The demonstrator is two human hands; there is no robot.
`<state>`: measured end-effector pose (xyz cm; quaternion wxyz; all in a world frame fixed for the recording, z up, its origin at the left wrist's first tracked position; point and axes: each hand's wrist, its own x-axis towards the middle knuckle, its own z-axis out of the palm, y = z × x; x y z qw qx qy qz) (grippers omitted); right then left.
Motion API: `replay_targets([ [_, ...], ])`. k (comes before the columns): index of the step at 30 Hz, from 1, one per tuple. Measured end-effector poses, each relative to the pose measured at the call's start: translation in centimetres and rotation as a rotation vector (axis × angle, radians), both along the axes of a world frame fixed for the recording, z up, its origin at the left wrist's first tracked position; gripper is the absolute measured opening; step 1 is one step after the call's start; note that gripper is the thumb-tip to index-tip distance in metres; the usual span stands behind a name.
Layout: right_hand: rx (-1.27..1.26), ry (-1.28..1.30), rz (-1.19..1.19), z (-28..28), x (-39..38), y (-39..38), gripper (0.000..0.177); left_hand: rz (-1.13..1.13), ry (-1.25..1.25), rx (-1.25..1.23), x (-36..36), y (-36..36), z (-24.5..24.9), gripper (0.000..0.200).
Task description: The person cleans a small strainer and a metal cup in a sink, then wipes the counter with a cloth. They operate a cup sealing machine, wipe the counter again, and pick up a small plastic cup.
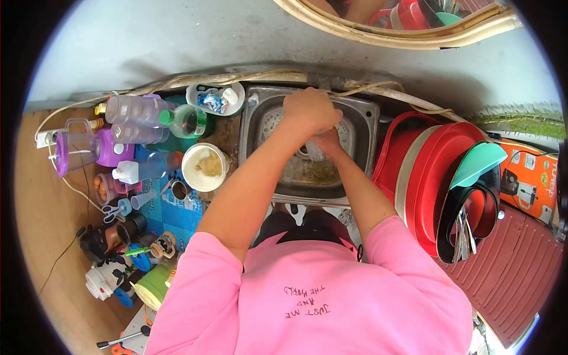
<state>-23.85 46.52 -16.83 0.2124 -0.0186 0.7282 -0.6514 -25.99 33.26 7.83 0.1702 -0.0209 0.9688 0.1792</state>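
Observation:
Both my hands are together over the steel sink (251,118), near its back edge. My left hand (309,109) is on top with its fingers curled, and what it grips is hidden. Just below and to the right, my right hand (326,141) is partly covered by the other one, and its fingers are hard to make out. Something clear and whitish (315,151), perhaps water or plastic, shows beneath my hands. Brownish residue (313,171) lies on the sink bottom.
Left of the sink are a white tub (205,167) with yellowish contents, a green-capped bottle (186,120), a white dish (216,98) and a purple blender (112,148). Red basins (426,171) and a black container (461,225) with cutlery stand to the right.

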Motion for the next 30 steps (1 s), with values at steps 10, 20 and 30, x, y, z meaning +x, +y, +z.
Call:
replay_targets([
  [10,-0.476,-0.479,-0.004,-6.4,-4.7,-2.3,0.040,1.026,-0.521,1.754,3.2,-0.1,-5.3,0.039],
  [20,-0.113,0.043,0.019,-2.9,-1.4,-2.6,0.044,0.966,-0.486,1.814,6.5,-2.5,-11.6,0.041],
  [30,0.524,0.356,0.078,1.1,2.7,1.0,0.070,0.252,-0.084,0.659,1.9,3.4,-26.0,0.052],
])
